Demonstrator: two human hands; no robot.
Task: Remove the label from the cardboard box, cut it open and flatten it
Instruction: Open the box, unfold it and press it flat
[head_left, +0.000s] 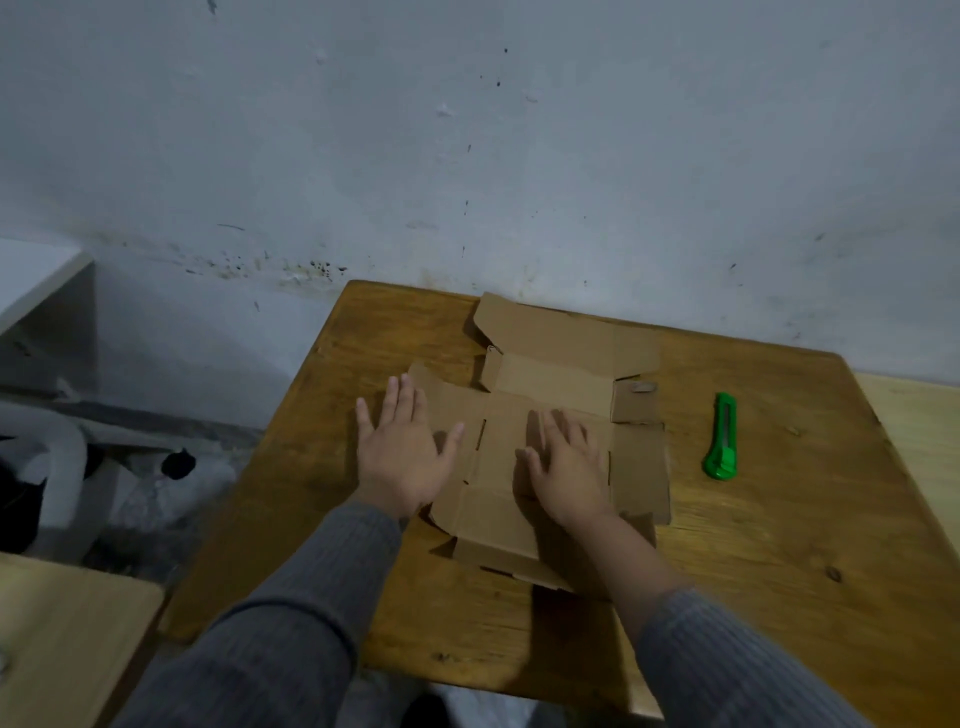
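Cardboard box (550, 410): opened out, nearly flat, centre of the desk (727, 571).

I see 2 hands pressing it: left hand (402, 449) on the left flap, right hand (563, 467) on the middle panel, fingers spread wide, holding nothing. Green cutter (722, 436) lies apart at right. No label visible; I judge only the upper flaps left to press.

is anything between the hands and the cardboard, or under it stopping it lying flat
Nothing visible: the left hand and right hand lie open on the cardboard box, unfolded on the table; the green cutter lies apart, right.
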